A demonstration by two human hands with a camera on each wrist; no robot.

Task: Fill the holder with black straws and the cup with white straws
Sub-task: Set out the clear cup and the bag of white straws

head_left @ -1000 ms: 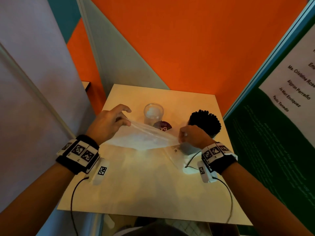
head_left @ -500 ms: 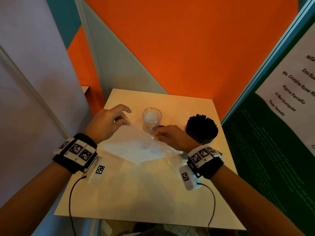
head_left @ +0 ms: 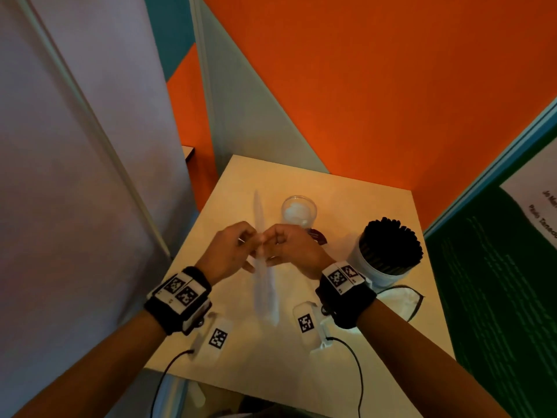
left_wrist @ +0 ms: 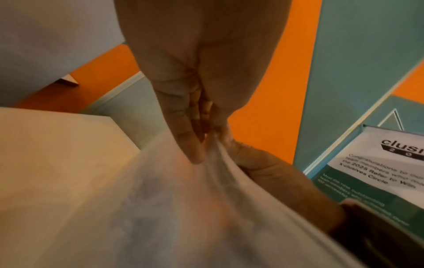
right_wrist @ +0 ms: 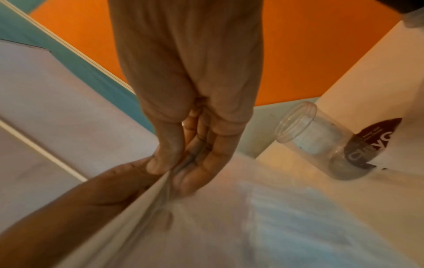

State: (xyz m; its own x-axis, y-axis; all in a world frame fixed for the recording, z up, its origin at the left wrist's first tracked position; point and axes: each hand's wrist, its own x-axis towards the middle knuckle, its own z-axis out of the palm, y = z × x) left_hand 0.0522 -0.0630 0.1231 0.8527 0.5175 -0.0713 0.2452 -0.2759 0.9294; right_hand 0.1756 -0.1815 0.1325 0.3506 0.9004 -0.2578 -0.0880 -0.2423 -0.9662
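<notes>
Both hands meet over the middle of the table, pinching a thin translucent plastic bag (head_left: 264, 279) that hangs folded on edge between them. My left hand (head_left: 238, 245) grips it from the left, my right hand (head_left: 278, 244) from the right. The wrist views show the bag (left_wrist: 183, 208) (right_wrist: 229, 217) pinched between thumb and fingers of each hand. A clear plastic cup (head_left: 298, 211) (right_wrist: 321, 141) with a dark label stands just beyond the hands. To the right, a white holder (head_left: 379, 267) is packed with black straws (head_left: 391, 242). No white straws can be made out.
The small wooden table (head_left: 271, 372) sits in a corner of orange and grey panels. A green poster board (head_left: 497, 282) stands close on the right. Something white with a dark cord (head_left: 401, 300) lies in front of the holder.
The right hand has travelled left from beside the holder to meet the left hand. The bag, spread flat between the hands before, is now folded together and held on edge.
</notes>
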